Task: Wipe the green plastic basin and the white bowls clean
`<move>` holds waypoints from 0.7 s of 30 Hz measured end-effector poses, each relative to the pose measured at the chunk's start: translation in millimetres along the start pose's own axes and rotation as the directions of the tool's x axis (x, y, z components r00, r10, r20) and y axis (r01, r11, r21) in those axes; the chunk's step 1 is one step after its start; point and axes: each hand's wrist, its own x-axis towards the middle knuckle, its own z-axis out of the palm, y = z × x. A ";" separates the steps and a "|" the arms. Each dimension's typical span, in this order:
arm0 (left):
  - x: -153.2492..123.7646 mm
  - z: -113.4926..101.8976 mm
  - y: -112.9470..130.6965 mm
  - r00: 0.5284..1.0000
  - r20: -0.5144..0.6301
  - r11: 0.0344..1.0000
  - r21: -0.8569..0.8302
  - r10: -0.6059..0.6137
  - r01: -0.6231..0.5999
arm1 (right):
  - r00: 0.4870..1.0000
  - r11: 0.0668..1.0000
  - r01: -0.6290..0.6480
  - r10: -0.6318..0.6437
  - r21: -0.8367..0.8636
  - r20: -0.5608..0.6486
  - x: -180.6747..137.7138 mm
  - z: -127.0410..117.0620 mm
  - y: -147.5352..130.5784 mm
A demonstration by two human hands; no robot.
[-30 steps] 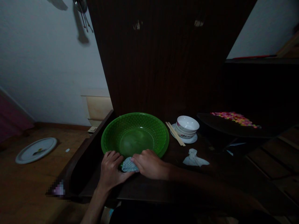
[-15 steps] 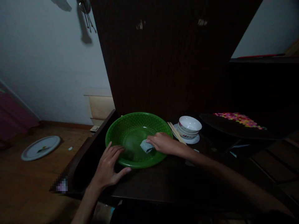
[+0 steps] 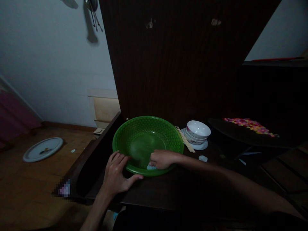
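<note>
Inside the green basin (image 3: 144,141), right fingers (image 3: 153,158) pinch pale cloth (image 3: 150,167); left fingers (image 3: 116,159) straddle the rim (image 3: 156,173), spread.

The only view looks from the person's head, close by, above the near side of the basin (image 3: 147,146). It faces forward and down, towards the panel (image 3: 178,73) behind the basin.

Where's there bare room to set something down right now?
Best bet seems the dim strip of table between the green basin and the table's front edge. The basin's far floor looks bare too. Crowded: its near side, with left hand, right hand and cloth; and right of it, with chopsticks, bowls, plate and white scrap.
</note>
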 end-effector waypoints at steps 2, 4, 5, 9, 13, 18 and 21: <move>-1.8 2.2 8.0 0.999 -0.004 0.999 -0.011 -0.037 0.037 | 1.000 0.995 0.019 -0.018 0.102 -0.013 10.5 -1.7 -9.9; -4.1 4.5 14.5 0.997 -0.008 0.997 -0.026 -0.071 0.071 | 0.998 0.961 0.021 -0.003 0.274 -0.068 22.9 0.6 -16.4; -5.2 5.6 17.2 0.996 -0.007 0.995 -0.038 -0.088 0.088 | 0.994 0.921 0.021 0.021 0.389 -0.103 29.3 3.2 -18.5; -8.0 9.3 25.7 0.986 -0.022 0.981 -0.105 -0.166 0.163 | 0.974 0.722 0.044 0.123 0.690 -0.190 49.4 16.5 -21.5; -10.3 9.2 30.3 0.978 -0.064 0.966 -0.183 -0.198 0.184 | 0.957 0.732 0.058 0.153 0.679 -0.247 55.3 18.3 -15.3; -16.2 5.4 17.4 0.964 -0.097 0.920 -0.337 -0.247 0.202 | 0.886 0.857 -0.071 0.290 0.511 -0.363 59.4 -4.6 14.7; -17.8 11.0 -3.1 0.893 -0.109 0.809 -0.481 -0.437 0.337 | 0.806 0.874 -0.199 0.404 0.444 -0.433 65.3 -21.6 44.4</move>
